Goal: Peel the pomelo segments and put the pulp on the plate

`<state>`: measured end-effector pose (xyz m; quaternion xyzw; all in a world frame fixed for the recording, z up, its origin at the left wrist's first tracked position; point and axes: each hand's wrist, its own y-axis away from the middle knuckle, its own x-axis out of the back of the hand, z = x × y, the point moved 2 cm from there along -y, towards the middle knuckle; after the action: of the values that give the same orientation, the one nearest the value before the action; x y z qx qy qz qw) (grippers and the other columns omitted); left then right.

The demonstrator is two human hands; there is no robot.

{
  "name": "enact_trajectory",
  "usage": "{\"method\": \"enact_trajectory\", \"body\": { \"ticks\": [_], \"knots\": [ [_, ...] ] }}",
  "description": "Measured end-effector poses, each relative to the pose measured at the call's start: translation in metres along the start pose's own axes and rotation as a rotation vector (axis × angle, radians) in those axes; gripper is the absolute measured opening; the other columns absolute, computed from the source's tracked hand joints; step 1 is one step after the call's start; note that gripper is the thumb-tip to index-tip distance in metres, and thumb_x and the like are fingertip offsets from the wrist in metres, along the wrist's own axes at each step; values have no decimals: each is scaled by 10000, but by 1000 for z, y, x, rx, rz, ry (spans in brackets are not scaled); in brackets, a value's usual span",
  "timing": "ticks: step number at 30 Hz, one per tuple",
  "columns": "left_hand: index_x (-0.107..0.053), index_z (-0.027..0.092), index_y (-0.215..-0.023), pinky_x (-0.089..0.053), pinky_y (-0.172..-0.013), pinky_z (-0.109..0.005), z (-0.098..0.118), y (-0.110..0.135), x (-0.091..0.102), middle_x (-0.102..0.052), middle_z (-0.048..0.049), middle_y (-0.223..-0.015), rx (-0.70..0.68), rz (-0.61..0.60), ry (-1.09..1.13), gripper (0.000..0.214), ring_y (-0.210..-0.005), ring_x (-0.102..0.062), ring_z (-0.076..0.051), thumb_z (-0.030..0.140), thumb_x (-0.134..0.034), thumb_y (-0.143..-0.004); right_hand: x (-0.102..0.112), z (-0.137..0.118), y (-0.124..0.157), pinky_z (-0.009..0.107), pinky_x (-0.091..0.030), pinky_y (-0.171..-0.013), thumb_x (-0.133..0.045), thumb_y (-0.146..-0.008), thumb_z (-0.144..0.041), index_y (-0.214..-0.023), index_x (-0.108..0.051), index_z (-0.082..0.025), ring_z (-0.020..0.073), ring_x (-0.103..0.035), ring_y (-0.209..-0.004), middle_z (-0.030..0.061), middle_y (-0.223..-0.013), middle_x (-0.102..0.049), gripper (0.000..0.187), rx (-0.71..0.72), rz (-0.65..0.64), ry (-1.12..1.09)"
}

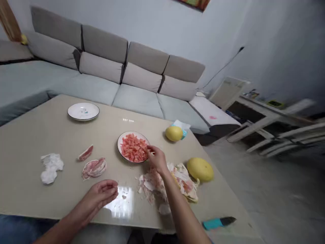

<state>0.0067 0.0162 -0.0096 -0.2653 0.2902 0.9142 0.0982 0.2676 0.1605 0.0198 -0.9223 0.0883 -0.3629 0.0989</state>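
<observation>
My right hand (157,159) reaches over the right rim of a white plate (122,154) with a dark edge. Its fingers are pinched together; what they hold, if anything, is too small to tell. Peeled red pomelo pieces (134,148) are heaped on that plate. Palm turned inward, my left hand (103,194) hovers above the table front, fingers loosely curved and the thumb apart, with nothing visible in it. Beyond it lie unpeeled pomelo segments (95,168) and a single segment (85,153). Pomelo peel and membrane scraps (152,183) lie beneath my right forearm.
Two yellow pomelos, one whole-looking (199,169) and a farther one (174,133) by a tissue pack (183,126), sit on the right. A knife with a teal handle (218,222) lies near the front right corner. Crumpled tissue (51,167) and another plate (83,112) are left.
</observation>
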Motion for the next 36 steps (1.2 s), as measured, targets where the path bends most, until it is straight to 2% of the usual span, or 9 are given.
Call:
{"method": "enact_trajectory", "body": {
  "ticks": [4, 7, 10, 12, 14, 19, 25, 31, 36],
  "knots": [
    [-682, 173, -905, -499, -866, -285, 8, 3, -6, -659, -27, -852, 3, 20, -42, 282, -844, -624, -144, 292, -813, -687, 17, -14, 19, 365, -502, -822, -546, -800, -246, -975, -714, -151, 227, -655, -843, 104, -968, -728, 261, 9, 19, -18],
    [-668, 158, -823, -486, -791, -240, 9, 5, -12, -653, -23, -804, -55, -12, -89, 236, -791, -597, -127, 288, -810, -687, 24, -37, 60, 318, -503, -786, -547, -833, -254, -928, -708, -174, 200, -650, -807, 72, -905, -726, 204, 33, -20, -57],
    [-653, 150, -793, -459, -719, -212, 4, 4, -16, -646, -15, -762, -101, -28, -134, 227, -740, -572, -114, 295, -799, -698, 15, -61, 111, 241, -504, -634, -592, -823, -238, -796, -707, -192, 159, -639, -668, 25, -751, -712, 127, 40, -173, -136],
    [-645, 148, -795, -450, -703, -220, 0, 3, -17, -646, -15, -749, -123, -50, -155, 236, -729, -573, -121, 309, -791, -705, 0, -70, 138, 228, -494, -630, -641, -804, -221, -876, -708, -188, 152, -631, -674, 19, -747, -703, 104, -30, -308, -279],
    [-640, 149, -813, -449, -707, -236, -5, 2, -18, -660, -26, -766, -142, -81, -174, 246, -749, -588, -139, 326, -779, -714, -12, -75, 154, 222, -481, -624, -689, -776, -219, -933, -708, -187, 142, -616, -669, 21, -792, -699, 161, -61, -376, -376],
    [-643, 152, -819, -450, -746, -262, -9, 2, -17, -691, -43, -800, -153, -94, -238, 255, -806, -617, -173, 341, -775, -710, -22, -79, 161, 224, -468, -640, -691, -785, -239, -859, -723, -175, 143, -605, -687, 27, -776, -687, 103, -113, -414, -467],
    [-666, 152, -812, -452, -697, -246, -10, 0, -12, -678, -13, -725, -134, -88, -311, 236, -712, -600, -143, 323, -782, -698, -21, -77, 161, 222, -456, -617, -677, -785, -273, -842, -717, -157, 138, -594, -661, 35, -742, -693, 135, -225, -447, -535],
    [-679, 142, -812, -454, -671, -246, -9, 1, -14, -670, -19, -738, -108, -103, -342, 236, -682, -590, -135, 327, -775, -702, -32, -66, 161, 200, -370, -518, -721, -746, -389, -792, -668, -153, 89, -491, -532, -20, -610, -585, 247, -365, -532, -723],
    [-660, 149, -828, -448, -643, -237, 0, 6, -19, -639, -9, -719, -69, -114, -287, 217, -648, -569, -119, 327, -740, -735, -26, -62, 154, 218, -411, -540, -747, -699, -459, -760, -637, -162, 94, -525, -524, -22, -629, -587, 323, -437, -579, -837]
  ]
}}
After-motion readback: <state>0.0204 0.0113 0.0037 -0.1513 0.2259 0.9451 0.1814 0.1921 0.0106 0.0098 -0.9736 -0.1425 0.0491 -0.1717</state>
